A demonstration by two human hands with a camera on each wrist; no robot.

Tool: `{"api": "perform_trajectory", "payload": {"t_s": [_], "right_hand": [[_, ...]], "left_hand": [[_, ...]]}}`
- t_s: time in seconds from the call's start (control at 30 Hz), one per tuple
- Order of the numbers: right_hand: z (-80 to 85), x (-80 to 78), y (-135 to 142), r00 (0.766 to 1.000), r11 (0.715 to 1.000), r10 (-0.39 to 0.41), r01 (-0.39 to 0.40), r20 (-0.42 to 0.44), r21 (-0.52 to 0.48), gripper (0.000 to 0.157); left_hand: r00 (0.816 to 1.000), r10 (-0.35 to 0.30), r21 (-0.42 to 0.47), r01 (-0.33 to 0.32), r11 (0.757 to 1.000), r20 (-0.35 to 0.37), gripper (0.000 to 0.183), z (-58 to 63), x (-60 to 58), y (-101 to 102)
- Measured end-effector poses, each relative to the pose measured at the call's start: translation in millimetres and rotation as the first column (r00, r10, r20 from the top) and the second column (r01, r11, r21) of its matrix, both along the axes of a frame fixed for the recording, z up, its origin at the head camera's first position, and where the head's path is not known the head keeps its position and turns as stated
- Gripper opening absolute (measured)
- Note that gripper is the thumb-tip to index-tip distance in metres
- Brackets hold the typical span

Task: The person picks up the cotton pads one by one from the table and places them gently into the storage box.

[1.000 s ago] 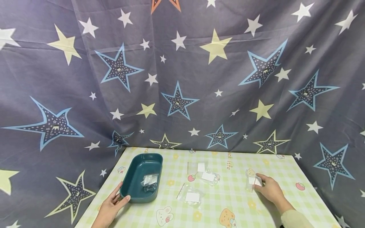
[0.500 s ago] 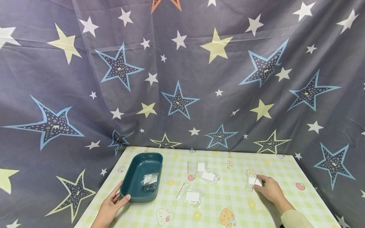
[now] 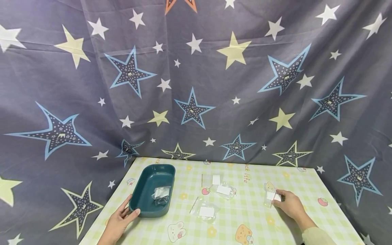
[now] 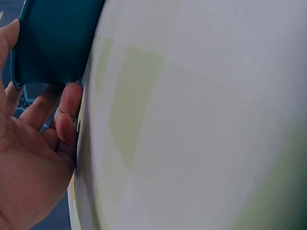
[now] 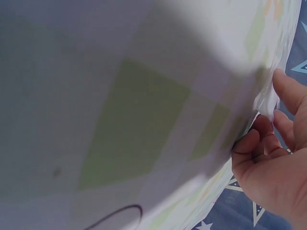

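A dark teal oblong tray (image 3: 151, 213) sits at the left of the table, with small clear plastic bags (image 3: 161, 193) bearing white labels inside. My left hand (image 3: 117, 219) holds its near-left corner, thumb at the near side and fingers along the left side. The left wrist view shows the fingertips against the tray's wall (image 4: 57, 43). On the right, my right hand (image 3: 290, 204) pinches the edge of another small clear bag (image 3: 269, 196) with a white label, which lies on the table. Clear plastic (image 5: 268, 98) shows between thumb and fingers in the right wrist view. The bag's contents are unclear.
Between the hands lie several more clear bags with white labels: one nearer bag (image 3: 207, 211) and a group farther back (image 3: 224, 190). A green-checked cloth (image 3: 232, 217) covers the table. Behind its far edge hangs a grey curtain (image 3: 196, 75) with stars.
My right fingertips have shifted slightly nearer over the small bag's label. My left hand and the tray stay where they were. The head view has tilted a little.
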State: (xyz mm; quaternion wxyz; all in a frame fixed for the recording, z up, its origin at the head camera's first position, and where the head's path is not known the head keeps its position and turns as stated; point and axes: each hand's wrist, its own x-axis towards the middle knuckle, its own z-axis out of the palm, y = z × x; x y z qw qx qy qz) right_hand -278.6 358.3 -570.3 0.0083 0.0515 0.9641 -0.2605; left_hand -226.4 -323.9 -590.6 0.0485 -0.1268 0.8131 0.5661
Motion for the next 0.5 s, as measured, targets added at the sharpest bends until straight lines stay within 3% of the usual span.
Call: {"api": "perform_trajectory", "payload": {"t_s": [0.5], "right_hand": [[0.1, 0.8, -0.2, 1.000, 1.000, 0.009, -0.010, -0.019, -0.013, 0.072]], "left_hand": [[1.000, 0.000, 0.024, 0.000, 1.000, -0.006, 0.102, -1.3, -0.5, -0.3]]}}
